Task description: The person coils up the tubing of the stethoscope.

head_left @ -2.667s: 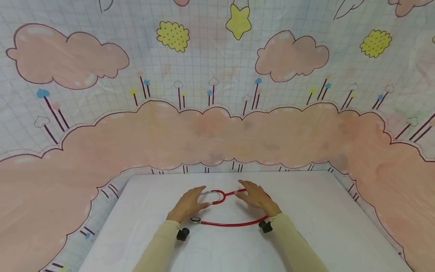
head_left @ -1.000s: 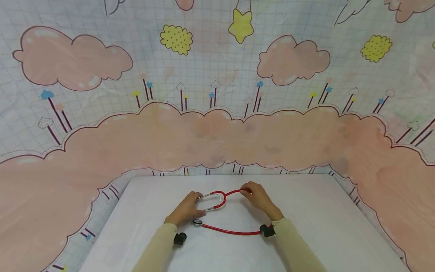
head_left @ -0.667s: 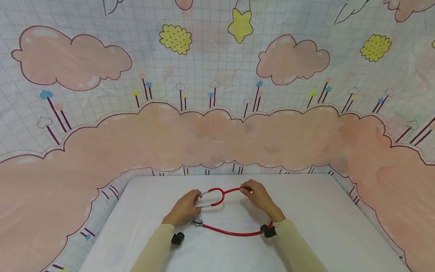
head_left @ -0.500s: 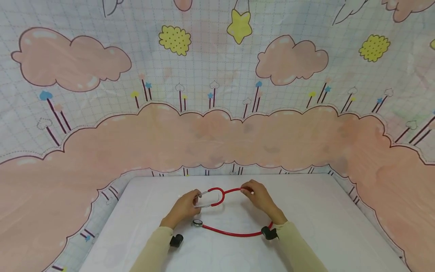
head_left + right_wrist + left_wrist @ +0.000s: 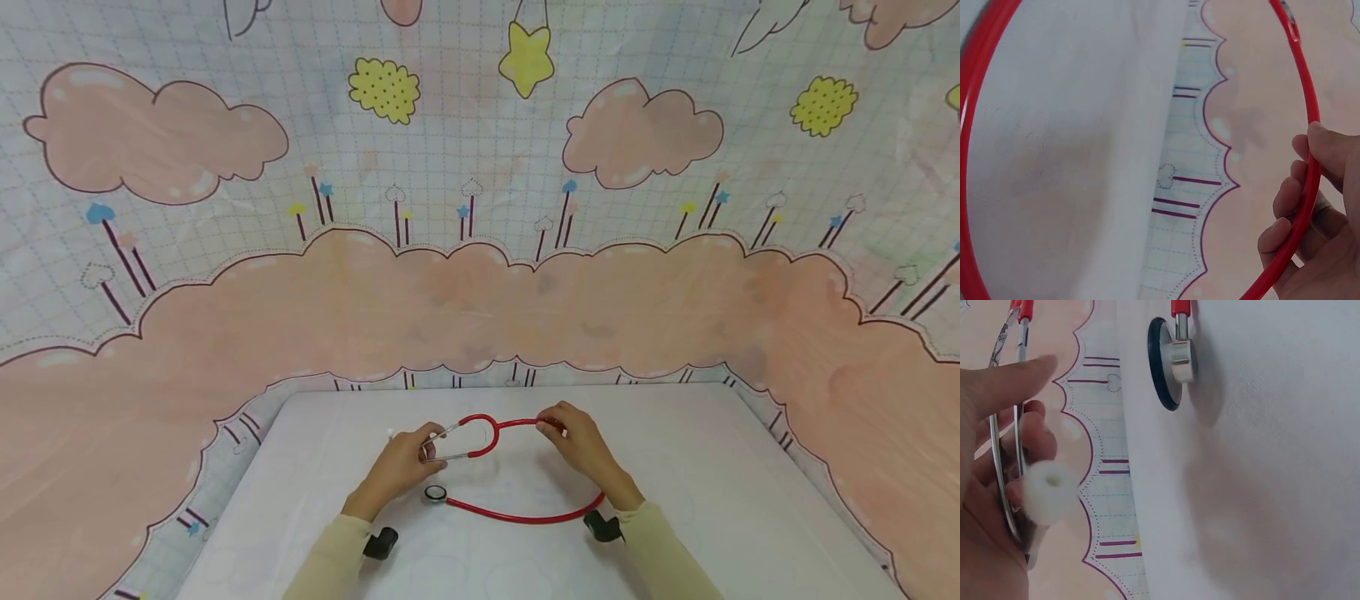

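Note:
A red stethoscope is stretched between my two hands in the head view. My left hand holds its metal ear tubes, with fingers curled round them; in the left wrist view a white eartip sticks out by the fingers. My right hand pinches the red tubing beyond the fork, thumb against fingers in the right wrist view. From there the tubing loops back toward me. The chest piece, round with a dark rim, is at its end, below my left hand and close over the table.
The white table lies under both hands. Behind it hangs a cloth printed with clouds and stars. A small black camera is strapped at each sleeved wrist.
Both hands were open over the stethoscope at first; now they grip its ear tubes and tubing. The held part has risen, and the left hand has lately drawn a little left and nearer.

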### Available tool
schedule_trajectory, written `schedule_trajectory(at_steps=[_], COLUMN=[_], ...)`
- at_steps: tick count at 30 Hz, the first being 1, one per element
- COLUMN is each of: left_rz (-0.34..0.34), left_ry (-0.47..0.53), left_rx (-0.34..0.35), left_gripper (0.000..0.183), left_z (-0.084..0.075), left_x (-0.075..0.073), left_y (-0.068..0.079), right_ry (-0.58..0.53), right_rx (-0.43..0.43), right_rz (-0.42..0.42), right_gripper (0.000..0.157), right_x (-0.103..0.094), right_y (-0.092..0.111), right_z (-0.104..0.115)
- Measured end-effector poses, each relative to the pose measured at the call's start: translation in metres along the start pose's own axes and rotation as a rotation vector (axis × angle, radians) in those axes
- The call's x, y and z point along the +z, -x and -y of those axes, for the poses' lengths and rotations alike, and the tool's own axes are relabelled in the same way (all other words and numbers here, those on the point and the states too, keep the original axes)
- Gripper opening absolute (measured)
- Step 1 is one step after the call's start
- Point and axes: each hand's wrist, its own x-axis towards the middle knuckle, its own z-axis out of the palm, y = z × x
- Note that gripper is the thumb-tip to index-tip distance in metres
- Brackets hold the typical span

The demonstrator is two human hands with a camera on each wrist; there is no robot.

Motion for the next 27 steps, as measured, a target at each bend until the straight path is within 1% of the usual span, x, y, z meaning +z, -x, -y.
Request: schedule_trajectory(at_steps=[2, 7, 11, 14, 18, 21, 23, 27], left_rz=[-0.013, -0.07, -0.104, -0.115, -0.129, -0.14, -0.145, -0.142], left_ry=[-0.005, -0.041, -0.069, -0.077, -0.063, -0.066, -0.07, -0.065], left_rx=[-0.001, -0.008, 0.008, 0.032, 0.046, 0.051, 0.061, 0.096], left_gripper=[0.046, 0.047, 0.048, 0.049, 0.051, 0.053, 0.053, 0.051], left_z=[-0.002, -0.009, -0.014, -0.018, -0.022, -0.023, -0.024, -0.028], left_x=[-0.001, -0.002, -0.004, -0.005, -0.006, -0.007, -0.008, -0.012], left_y=[0.003, 0.008, 0.01, 0.011, 0.013, 0.015, 0.016, 0.018], right_ry=[0.011, 0.032, 0.062, 0.078, 0.041, -0.012, -0.036, -0.044], right_rx=[0.0, 0.01, 0.031, 0.035, 0.021, -0.024, -0.08, -0.203], right_rz=[-0.001, 0.005, 0.019, 0.019, -0.006, -0.048, -0.085, -0.16], right_gripper=[0.013, 0.016, 0.017, 0.018, 0.022, 0.022, 0.022, 0.021], right_x=[-0.002, -0.008, -0.012, -0.016, -0.021, -0.027, -0.031, -0.039], right_y=[0.002, 0.008, 0.013, 0.017, 0.023, 0.026, 0.028, 0.029], right_z=[0.002, 0.007, 0.007, 0.005, 0.0, -0.001, 0.001, 0.005])
